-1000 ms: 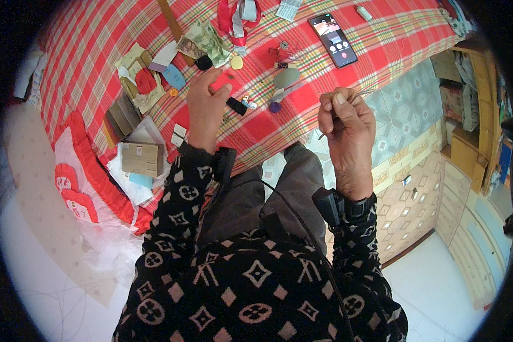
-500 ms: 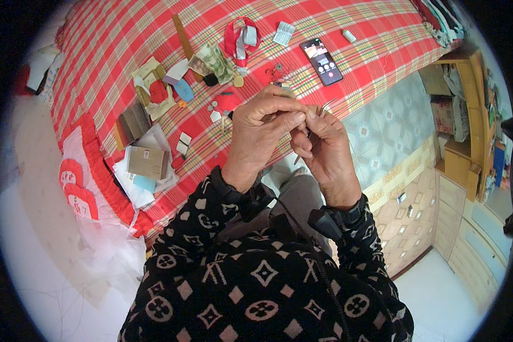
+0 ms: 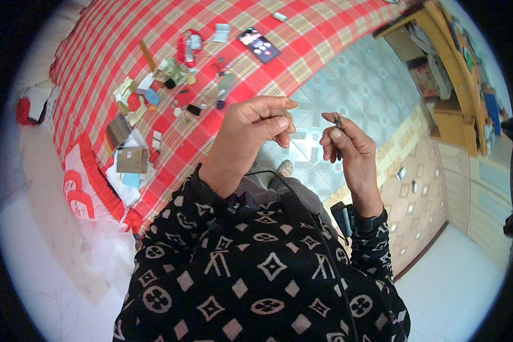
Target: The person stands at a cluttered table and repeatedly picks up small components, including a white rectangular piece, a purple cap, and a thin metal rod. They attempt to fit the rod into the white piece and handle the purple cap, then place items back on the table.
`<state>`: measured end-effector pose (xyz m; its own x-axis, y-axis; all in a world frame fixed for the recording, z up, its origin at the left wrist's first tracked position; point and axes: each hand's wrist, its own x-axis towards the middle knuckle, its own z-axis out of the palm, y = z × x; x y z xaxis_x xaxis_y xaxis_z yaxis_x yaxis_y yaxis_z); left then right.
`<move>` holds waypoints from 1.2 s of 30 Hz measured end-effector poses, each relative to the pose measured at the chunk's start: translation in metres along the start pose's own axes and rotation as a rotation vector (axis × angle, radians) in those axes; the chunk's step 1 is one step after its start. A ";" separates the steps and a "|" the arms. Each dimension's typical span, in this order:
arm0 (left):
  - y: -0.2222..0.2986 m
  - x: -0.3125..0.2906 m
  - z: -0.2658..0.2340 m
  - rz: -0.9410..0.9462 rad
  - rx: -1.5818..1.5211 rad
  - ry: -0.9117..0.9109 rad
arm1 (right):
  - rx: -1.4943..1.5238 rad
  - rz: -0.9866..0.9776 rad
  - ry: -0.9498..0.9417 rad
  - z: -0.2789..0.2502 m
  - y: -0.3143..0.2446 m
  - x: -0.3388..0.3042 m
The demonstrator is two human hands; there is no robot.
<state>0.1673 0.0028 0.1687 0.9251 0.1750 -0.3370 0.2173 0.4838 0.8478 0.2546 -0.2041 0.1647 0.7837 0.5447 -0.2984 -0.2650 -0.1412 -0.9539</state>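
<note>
My left hand point(image 3: 239, 137) is raised near the bed's edge, thumb and fingers pinched together. Whatever it pinches, if anything, is too small to make out. To its right and apart from it, my right hand point(image 3: 354, 157) grips a small dark metal tool point(image 3: 338, 121) between thumb and fingers. One end pokes out above the thumb and another below the fingers; its exact kind does not show. Beyond my left hand, a small black object point(image 3: 194, 110) and an olive-green flat piece point(image 3: 225, 83) lie on the red checked bedcover point(image 3: 171, 165).
A lit phone point(image 3: 259, 45) lies on the bed beside a red-and-white ribbon coil point(image 3: 189, 48). Farther left are crumpled papers point(image 3: 171, 71), a blue oval piece point(image 3: 151, 96) and a cardboard box point(image 3: 132, 160). Wooden shelving point(image 3: 453, 117) stands at right, past the tiled floor point(image 3: 313, 108).
My hands, together before, have moved apart. The right hand went rightward with the dark tool. The whole view has shifted, showing more floor and bringing the olive-green piece and black object into sight.
</note>
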 end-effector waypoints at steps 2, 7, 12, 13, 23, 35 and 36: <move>-0.004 0.003 0.024 -0.003 -0.031 -0.098 | -0.039 -0.016 0.066 -0.014 -0.001 -0.021; -0.008 0.009 0.075 -0.072 0.044 -0.323 | -0.342 -0.298 0.199 -0.037 0.000 -0.054; -0.004 0.012 0.095 -0.146 0.057 -0.458 | -0.462 -0.431 0.367 -0.040 0.000 -0.066; -0.003 0.013 0.094 -0.161 0.061 -0.481 | -0.476 -0.445 0.393 -0.037 0.000 -0.066; 0.013 0.013 0.054 -0.184 0.076 -0.436 | -0.552 -0.438 0.450 0.017 0.005 -0.053; 0.020 0.002 0.017 -0.159 0.041 -0.418 | -0.610 -0.426 0.481 0.062 0.005 -0.048; 0.020 0.001 0.015 -0.164 0.027 -0.423 | -0.623 -0.433 0.477 0.064 0.005 -0.048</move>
<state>0.1773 -0.0008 0.1914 0.9225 -0.2702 -0.2756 0.3743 0.4523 0.8095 0.1795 -0.1785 0.1764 0.9313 0.2723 0.2418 0.3519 -0.5019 -0.7902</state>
